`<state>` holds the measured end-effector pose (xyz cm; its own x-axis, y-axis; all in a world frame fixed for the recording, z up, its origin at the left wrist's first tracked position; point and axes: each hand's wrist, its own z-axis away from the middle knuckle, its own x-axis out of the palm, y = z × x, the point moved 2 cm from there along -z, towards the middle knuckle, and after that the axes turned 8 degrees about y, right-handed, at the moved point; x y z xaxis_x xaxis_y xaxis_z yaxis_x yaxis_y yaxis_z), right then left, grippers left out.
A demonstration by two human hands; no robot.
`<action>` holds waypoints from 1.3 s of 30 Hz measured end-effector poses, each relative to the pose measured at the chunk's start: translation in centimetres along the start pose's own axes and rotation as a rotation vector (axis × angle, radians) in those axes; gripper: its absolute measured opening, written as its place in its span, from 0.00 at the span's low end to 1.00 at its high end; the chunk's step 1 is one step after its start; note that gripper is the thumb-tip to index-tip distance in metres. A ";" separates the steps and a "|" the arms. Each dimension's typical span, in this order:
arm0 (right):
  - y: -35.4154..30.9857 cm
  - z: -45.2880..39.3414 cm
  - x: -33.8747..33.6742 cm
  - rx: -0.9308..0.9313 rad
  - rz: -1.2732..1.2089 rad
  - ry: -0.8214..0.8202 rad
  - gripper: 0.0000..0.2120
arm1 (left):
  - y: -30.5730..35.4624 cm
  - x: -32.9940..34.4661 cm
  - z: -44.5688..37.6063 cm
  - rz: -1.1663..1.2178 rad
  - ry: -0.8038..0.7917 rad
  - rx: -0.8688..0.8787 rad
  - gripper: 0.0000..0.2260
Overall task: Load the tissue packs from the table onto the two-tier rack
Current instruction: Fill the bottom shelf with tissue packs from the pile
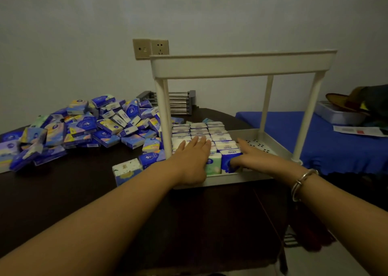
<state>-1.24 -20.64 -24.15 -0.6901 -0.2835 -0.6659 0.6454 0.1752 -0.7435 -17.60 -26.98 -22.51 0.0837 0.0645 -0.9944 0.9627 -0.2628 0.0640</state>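
Blue-and-white tissue packs stood upright in the rack's lower tier, left hand flat atop them, right hand gripping the front-row pack.

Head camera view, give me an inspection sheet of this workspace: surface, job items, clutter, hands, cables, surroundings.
Surface: dark table, dim light.
Job's things: white two-tier rack on the table; lower tier partly filled with rows of upright tissue packs, its right part bare; what the upper tier holds cannot be seen. Loose pile of tissue packs to the left; one pack stands near the rack's front left.
Clutter: metal bar rack behind the pile.
Hands: left hand lies flat on the rows; right hand holds the front blue pack; bracelet on the right wrist.
Cables: nothing seen.
Surroundings: wall sockets; blue bed to the right with a hat and papers.
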 end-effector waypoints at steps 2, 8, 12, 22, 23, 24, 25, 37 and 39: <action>0.0 0.3 -0.1 0.005 0.016 0.003 0.39 | 0.1 0.0 0.0 0.009 0.010 -0.001 0.37; -1.0 2.9 -0.4 -0.156 0.142 0.245 0.38 | -0.2 -0.3 1.1 0.062 0.095 0.041 0.38; -3.4 6.0 0.1 -0.496 0.248 0.494 0.19 | -0.9 -1.0 3.3 0.364 0.244 0.024 0.33; -12.8 7.4 8.0 -0.809 0.137 0.352 0.10 | -10.9 -1.3 10.1 0.686 0.730 -0.178 0.14; -13.5 7.1 9.2 -0.828 0.133 0.330 0.10 | -12.6 -0.8 10.5 0.714 0.752 -0.233 0.15; -14.2 6.7 10.4 -0.846 0.130 0.306 0.11 | -14.2 -0.3 10.8 0.736 0.768 -0.291 0.15; -14.8 6.2 11.7 -0.857 0.132 0.285 0.11 | -15.8 0.2 11.0 0.750 0.783 -0.349 0.14; -18.5 -10.1 22.1 -0.417 0.343 0.334 0.20 | -26.7 4.5 9.4 1.079 0.985 -0.721 0.12; -17.9 -13.1 22.3 -0.321 0.431 0.338 0.26 | -27.7 4.5 9.9 1.137 1.009 -0.764 0.13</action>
<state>-32.51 -17.72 -26.52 -0.4894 0.1793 -0.8534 0.7940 0.4964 -0.3510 -46.44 -29.00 -29.56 0.5945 0.8040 0.0042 0.1755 -0.1349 0.9752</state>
